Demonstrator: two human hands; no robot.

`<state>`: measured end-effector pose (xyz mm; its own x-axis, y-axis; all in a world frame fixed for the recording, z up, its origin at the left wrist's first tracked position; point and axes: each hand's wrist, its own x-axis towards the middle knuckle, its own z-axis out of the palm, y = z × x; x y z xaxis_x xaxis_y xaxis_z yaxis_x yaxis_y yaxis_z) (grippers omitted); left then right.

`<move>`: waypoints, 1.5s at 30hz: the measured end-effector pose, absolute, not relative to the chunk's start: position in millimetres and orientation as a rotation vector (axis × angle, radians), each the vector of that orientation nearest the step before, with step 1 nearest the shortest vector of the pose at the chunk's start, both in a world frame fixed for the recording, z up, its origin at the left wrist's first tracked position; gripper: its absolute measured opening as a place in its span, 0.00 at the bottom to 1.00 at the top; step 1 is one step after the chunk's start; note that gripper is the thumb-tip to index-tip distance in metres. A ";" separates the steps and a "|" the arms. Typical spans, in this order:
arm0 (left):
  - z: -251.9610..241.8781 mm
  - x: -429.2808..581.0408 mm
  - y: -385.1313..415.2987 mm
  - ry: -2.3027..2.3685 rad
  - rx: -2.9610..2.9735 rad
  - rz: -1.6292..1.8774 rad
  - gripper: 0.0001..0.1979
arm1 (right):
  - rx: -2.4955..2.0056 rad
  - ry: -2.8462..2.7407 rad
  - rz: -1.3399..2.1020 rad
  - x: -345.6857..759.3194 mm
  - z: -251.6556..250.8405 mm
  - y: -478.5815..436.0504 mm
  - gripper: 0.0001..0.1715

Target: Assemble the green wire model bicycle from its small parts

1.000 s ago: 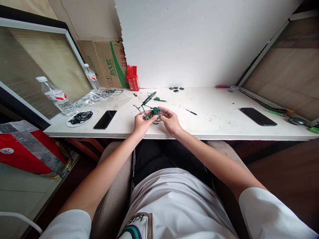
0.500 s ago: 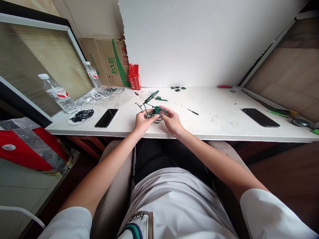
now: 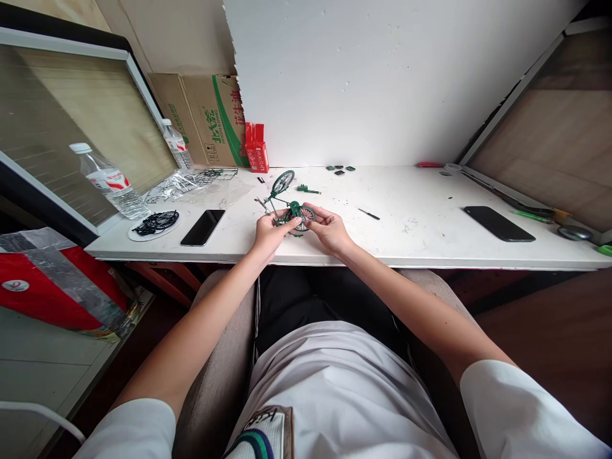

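Note:
A small green model bicycle (image 3: 288, 205) is held over the near edge of the white desk (image 3: 411, 223). My left hand (image 3: 268, 234) pinches its frame from the left. From the right, my right hand (image 3: 329, 231) grips it at the rear wheel. The front wheel (image 3: 283, 182) stands up and faces the camera. A loose green part (image 3: 306, 189) lies just behind the bicycle. Several small dark green pieces (image 3: 339, 169) sit near the wall.
A black phone (image 3: 203, 227) and a white plate of black parts (image 3: 153, 224) lie left of my hands. Two water bottles (image 3: 111, 183), a red carton (image 3: 256, 150) and a cardboard box (image 3: 210, 120) stand at the back left. Another phone (image 3: 498, 223) lies right.
The bicycle has turned in my hands, so the front wheel now stands upright and shows its face rather than its edge. Both hands keep their grip in the same place.

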<state>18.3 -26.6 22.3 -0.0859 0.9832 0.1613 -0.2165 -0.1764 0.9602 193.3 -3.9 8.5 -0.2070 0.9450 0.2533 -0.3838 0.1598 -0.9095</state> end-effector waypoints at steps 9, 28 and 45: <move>16.6 24.6 -26.2 1.034 1.067 1.599 0.36 | -0.644 -1.222 1.371 188.7 4.7 -6.5 0.44; 23.8 17.9 -24.1 0.923 1.007 1.509 0.34 | -0.648 -1.346 1.261 189.8 19.4 -15.0 0.47; 25.9 6.3 -16.0 0.997 1.249 1.491 0.29 | -0.769 -1.431 1.036 193.1 13.3 -6.2 0.42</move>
<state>6.3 -16.0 25.9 -0.0622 0.9682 0.2423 -0.1463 -0.2490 0.9574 193.1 -6.2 13.3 -0.1337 0.9037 0.4067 -0.1047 0.3952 -0.9126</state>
